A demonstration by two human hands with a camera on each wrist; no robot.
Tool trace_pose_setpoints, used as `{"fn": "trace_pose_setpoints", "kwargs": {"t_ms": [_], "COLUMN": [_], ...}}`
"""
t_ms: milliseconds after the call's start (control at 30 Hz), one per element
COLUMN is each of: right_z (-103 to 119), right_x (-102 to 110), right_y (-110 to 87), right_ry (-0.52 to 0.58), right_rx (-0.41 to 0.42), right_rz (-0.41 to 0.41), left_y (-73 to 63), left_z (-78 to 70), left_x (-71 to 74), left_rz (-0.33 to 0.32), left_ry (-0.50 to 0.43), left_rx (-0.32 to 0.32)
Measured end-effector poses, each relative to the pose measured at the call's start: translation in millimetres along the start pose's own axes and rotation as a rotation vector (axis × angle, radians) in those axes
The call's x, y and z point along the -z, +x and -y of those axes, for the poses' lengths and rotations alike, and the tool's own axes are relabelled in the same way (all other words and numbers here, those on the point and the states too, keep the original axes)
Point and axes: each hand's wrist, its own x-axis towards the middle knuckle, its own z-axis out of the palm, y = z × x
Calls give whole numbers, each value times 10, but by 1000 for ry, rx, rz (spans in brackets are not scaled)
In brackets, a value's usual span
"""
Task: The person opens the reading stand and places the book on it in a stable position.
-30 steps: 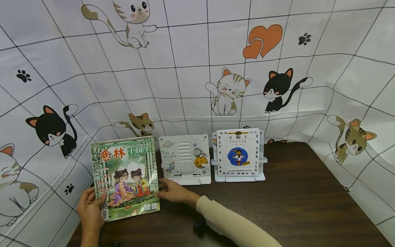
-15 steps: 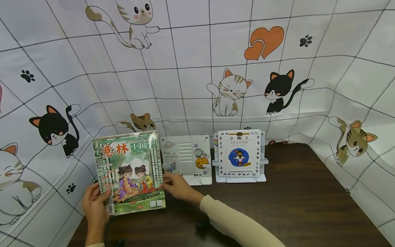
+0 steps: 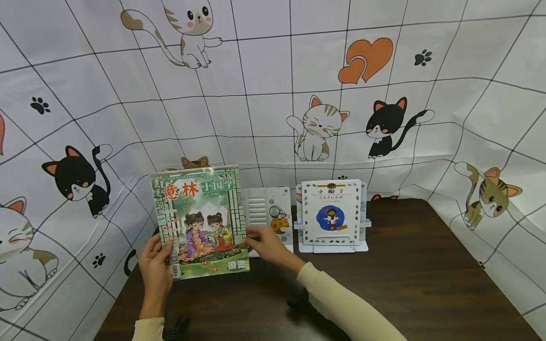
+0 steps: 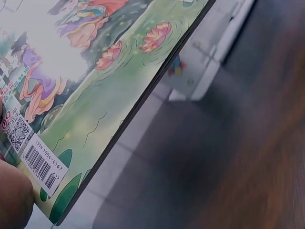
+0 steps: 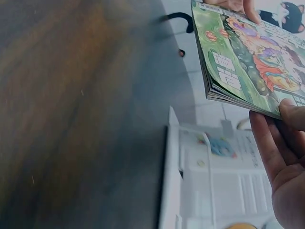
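Note:
A green magazine (image 3: 200, 199) with red Chinese lettering and two cartoon children on its cover is raised in front of the left book stand. My left hand (image 3: 156, 267) grips its left edge, thumb on the cover. On the opposite edge, my right hand (image 3: 273, 247) pinches it; the right wrist view shows the thumb on top and fingers beneath the magazine (image 5: 243, 57). Its lower edge hangs above the table in both wrist views. The white "Tiny universe" stand (image 3: 279, 201) is partly hidden behind the magazine.
A second white stand (image 3: 361, 248) to the right holds a white children's book (image 3: 330, 195) with a blue circle. The dark wooden table (image 3: 418, 284) reaches a cat-print wall cloth (image 3: 264, 113). Small black objects (image 3: 298, 299) lie by the forearms.
Both hands have carried the magazine rightward and upward, from left of the "Tiny universe" stand to partly in front of it. The right fingers stay on its right edge. The other book stays put.

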Motion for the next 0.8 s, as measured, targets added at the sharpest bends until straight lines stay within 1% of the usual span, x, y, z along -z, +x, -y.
{"fn": "trace_pose_setpoints", "kwargs": {"t_ms": [67, 167, 333, 433, 533, 633, 733, 800], "right_z": [-8, -16, -17, -8, 8, 4, 3, 9], "right_x": [88, 225, 454, 590, 725, 844, 951, 1014], "right_y": [-20, -56, -106, -133, -144, -137, -123, -113], "right_ry": [-11, -24, -69, -96, -110, -158, -196, -223], "right_rx": [15, 15, 2, -24, -40, -13, 17, 19], "right_rz": [-21, -53, -108, -142, -165, -203, -237, -260], "left_y": [16, 40, 60, 73, 97, 129, 167, 195], "left_z": [8, 12, -2, -5, -1, -1, -9, -11], "left_x": [-97, -236, -466, -601, -720, -827, -930, -998], "left_rz": [19, 49, 98, 114, 117, 125, 138, 146], "left_ry": [6, 19, 39, 93, 169, 226, 255, 269], "left_rx": [-10, -26, -26, -53, -100, -131, -142, -147]}}
